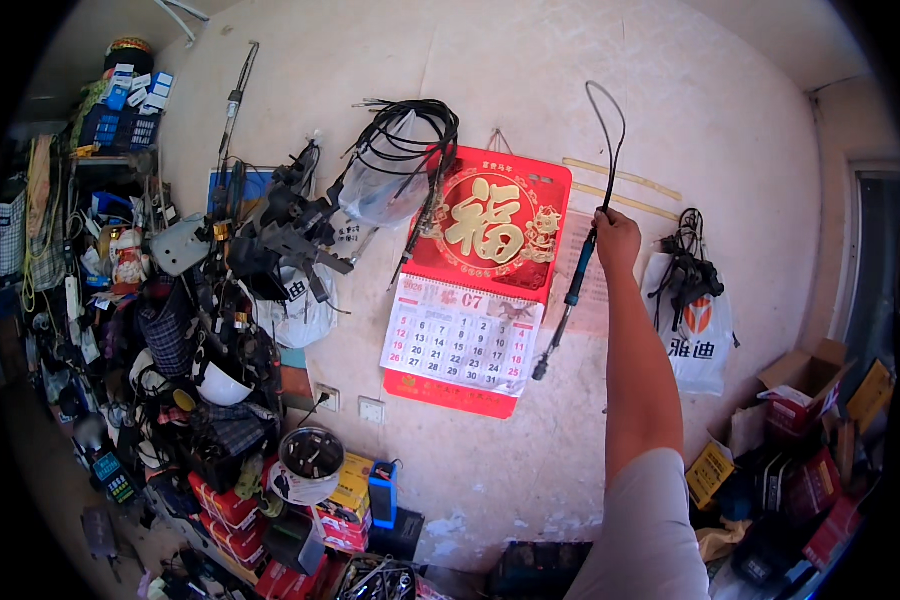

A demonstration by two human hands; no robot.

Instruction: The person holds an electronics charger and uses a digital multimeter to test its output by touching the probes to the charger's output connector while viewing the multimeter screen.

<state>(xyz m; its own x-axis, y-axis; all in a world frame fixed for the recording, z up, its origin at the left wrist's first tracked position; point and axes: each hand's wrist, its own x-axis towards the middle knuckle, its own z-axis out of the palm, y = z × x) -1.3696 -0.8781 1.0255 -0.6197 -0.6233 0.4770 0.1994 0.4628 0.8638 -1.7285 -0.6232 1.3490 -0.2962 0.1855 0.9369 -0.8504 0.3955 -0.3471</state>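
My right arm, in a light grey sleeve, reaches up toward the wall. Near the wall's upper right, my right hand (618, 238) is closed around a long, slim, dark cable-like piece (578, 275). A thin black loop stands up above the fist. Below it hangs a dark, partly blue-green sleeve, then a thinner length with a dark tip. Its exact kind is unclear. Just left of it hangs a red wall calendar (467, 345) with a gold emblem. My left hand does not show.
Coiled black cables (400, 125) and a white plastic bag (695, 345) with black parts hang on the wall. Crowded shelves and hanging gear fill the left. A metal bowl (305, 488) tops stacked boxes below. Cardboard boxes (808, 380) pile up at lower right.
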